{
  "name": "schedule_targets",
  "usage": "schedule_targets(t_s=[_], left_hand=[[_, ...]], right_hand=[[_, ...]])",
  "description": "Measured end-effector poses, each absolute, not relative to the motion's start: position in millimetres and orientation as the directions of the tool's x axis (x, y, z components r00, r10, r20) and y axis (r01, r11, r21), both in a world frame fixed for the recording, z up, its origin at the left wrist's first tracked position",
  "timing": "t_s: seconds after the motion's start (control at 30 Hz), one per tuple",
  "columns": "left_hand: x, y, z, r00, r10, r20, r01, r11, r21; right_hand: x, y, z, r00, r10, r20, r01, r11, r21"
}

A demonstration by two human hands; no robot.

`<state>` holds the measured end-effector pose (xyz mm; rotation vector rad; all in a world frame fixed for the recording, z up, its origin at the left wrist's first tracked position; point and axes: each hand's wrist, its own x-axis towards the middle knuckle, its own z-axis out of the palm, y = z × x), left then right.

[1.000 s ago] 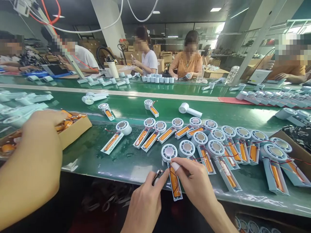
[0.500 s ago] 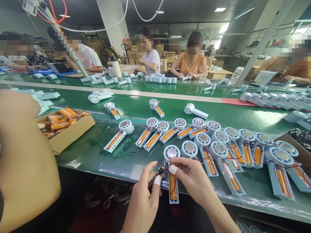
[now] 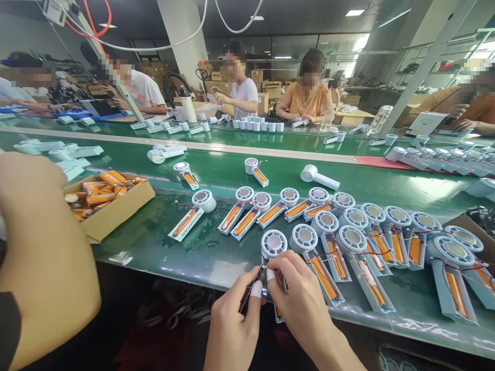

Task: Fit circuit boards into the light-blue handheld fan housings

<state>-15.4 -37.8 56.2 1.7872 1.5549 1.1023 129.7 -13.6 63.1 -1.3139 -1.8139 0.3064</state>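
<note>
My left hand (image 3: 235, 319) pinches a narrow black circuit board (image 3: 252, 288) between its thumb and fingers. Right beside it, my right hand (image 3: 299, 301) is closed on a small wire connector (image 3: 264, 267) at the board's upper end; the fingertips partly hide it. White covers wrap both thumb tips. Just beyond the fingers lies a light-blue handheld fan (image 3: 274, 241), its open handle mostly hidden under my right hand. Another open fan with an orange battery (image 3: 324, 278) in its handle lies close on the right.
Several opened fans (image 3: 353, 238) crowd the green bench on the right. A cardboard box (image 3: 119, 214) of orange batteries stands at left, partly behind another person's arm (image 3: 46, 257). Co-workers sit across the belt (image 3: 216, 164). The bench's front edge runs just under my hands.
My right hand has moved in against the board, and its fingers now meet the board's upper end. The fan's handle has become mostly covered. The view has shifted slightly.
</note>
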Motion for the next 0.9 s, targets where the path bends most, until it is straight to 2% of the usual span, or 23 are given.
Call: schedule_targets(t_s=[0.1, 0.17, 0.27, 0.37, 0.47, 0.67, 0.8, 0.9], left_hand=[[-12.1, -42.4, 52.0, 0.017, 0.934, 0.357, 0.615, -0.291, 0.733], [-10.8, -43.3, 51.5, 0.005, 0.920, 0.393, 0.634, -0.307, 0.710], [-14.2, -39.5, 55.4, 0.013, 0.948, 0.317, 0.603, -0.260, 0.754], [-23.5, -31.8, 62.2, 0.068, 0.985, 0.155, 0.511, -0.168, 0.843], [-32.6, -25.4, 66.9, 0.125, 0.991, 0.039, 0.441, -0.091, 0.893], [-43.1, -22.9, 66.9, 0.203, 0.979, 0.001, 0.433, -0.091, 0.897], [-46.7, -18.7, 65.9, 0.255, 0.965, 0.058, 0.474, -0.177, 0.863], [-40.3, -18.7, 68.4, 0.225, 0.970, 0.093, 0.475, -0.193, 0.859]], right_hand=[[125.4, -17.1, 59.0, -0.137, 0.798, 0.586, 0.733, 0.480, -0.482], [124.1, -18.7, 57.3, -0.156, 0.778, 0.609, 0.734, 0.503, -0.456], [127.5, -17.1, 58.0, -0.132, 0.823, 0.552, 0.650, 0.493, -0.579], [137.3, -10.8, 64.5, -0.154, 0.914, 0.374, 0.491, 0.400, -0.774], [148.1, -4.3, 72.4, -0.200, 0.957, 0.209, 0.378, 0.272, -0.885], [154.7, -1.9, 73.8, -0.313, 0.926, 0.212, 0.325, 0.314, -0.892], [151.0, -3.9, 70.0, -0.284, 0.935, 0.210, 0.353, 0.306, -0.884], [148.7, -6.6, 71.6, -0.240, 0.949, 0.202, 0.368, 0.282, -0.886]])
